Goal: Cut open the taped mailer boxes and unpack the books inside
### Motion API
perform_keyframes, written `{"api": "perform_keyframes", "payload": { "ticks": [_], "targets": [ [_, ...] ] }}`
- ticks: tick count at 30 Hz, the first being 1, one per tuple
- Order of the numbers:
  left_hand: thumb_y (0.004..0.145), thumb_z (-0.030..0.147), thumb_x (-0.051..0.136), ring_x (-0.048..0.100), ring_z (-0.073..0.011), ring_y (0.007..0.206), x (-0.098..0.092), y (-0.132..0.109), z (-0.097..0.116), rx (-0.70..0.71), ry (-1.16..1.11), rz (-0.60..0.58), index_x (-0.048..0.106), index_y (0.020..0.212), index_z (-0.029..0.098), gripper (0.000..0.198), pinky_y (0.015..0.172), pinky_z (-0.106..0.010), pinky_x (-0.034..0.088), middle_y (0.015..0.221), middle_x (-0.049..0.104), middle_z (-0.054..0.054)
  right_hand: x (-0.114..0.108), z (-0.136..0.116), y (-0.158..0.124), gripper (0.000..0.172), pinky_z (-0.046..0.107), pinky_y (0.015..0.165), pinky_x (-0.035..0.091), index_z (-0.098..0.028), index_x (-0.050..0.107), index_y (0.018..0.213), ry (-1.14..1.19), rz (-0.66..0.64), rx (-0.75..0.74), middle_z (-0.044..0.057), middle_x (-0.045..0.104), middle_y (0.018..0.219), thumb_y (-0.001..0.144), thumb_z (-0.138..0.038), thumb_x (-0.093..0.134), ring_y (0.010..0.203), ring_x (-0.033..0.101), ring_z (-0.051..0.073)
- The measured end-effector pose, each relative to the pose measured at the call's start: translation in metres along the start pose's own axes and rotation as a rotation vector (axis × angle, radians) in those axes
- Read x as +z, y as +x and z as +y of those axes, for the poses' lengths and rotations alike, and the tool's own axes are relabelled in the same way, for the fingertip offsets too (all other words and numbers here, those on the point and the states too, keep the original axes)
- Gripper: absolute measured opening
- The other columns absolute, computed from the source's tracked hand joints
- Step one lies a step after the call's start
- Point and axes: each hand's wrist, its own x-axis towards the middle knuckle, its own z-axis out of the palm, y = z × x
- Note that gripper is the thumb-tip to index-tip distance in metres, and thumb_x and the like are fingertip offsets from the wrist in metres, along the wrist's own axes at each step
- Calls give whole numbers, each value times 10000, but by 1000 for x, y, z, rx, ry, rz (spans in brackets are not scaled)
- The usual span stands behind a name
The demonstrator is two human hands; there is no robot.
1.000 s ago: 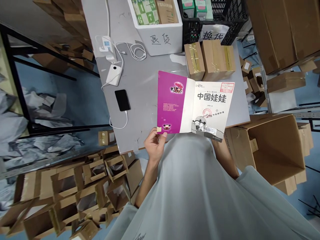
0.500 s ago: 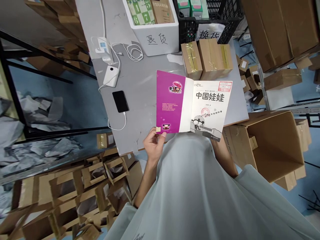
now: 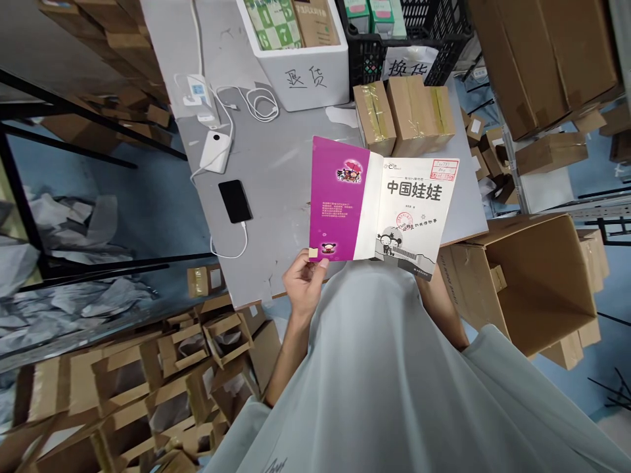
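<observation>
An open book [image 3: 379, 203] is held up over the near edge of a grey table [image 3: 276, 177]. Its left side is a purple cover flap, its right side a white title page with black Chinese characters, a red stamp and a barcode label. My left hand [image 3: 303, 286] grips the book's lower left corner, thumb on the purple flap. My right hand is hidden behind the book and my shirt; only its forearm [image 3: 441, 309] shows below the book's right corner.
On the table lie a black phone [image 3: 235, 201] on a white cable, a white power bank [image 3: 215, 150], a white foam box [image 3: 300, 62], a black crate [image 3: 414, 33] and taped brown parcels [image 3: 404, 115]. An open carton [image 3: 537, 282] stands right; folded cartons [image 3: 148, 387] litter the floor left.
The view has drifted slightly, so the table objects sit a little further left and higher. The book and my left hand keep nearly the same pose.
</observation>
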Motion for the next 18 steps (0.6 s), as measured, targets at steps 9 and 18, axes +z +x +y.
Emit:
{"api": "perform_keyframes", "payload": {
  "ticks": [9,18],
  "targets": [
    [900,507,872,500,-131,606,-1,-2,1,-25,-5,8,790,845,211,312,603,-268,440,684,576,20,8,-16,-3,482,514,1276,571,-277,740,1497,-64,-61,0,93,791,1492,1129,-566,624,1486,689,353],
    [886,528,881,499,-131,617,-4,0,2,-34,9,9,779,828,215,334,593,-273,417,716,600,10,8,-4,-6,574,494,1306,551,-248,721,1545,-46,-52,103,115,812,1452,1092,-598,676,1502,681,334]
  ]
}}
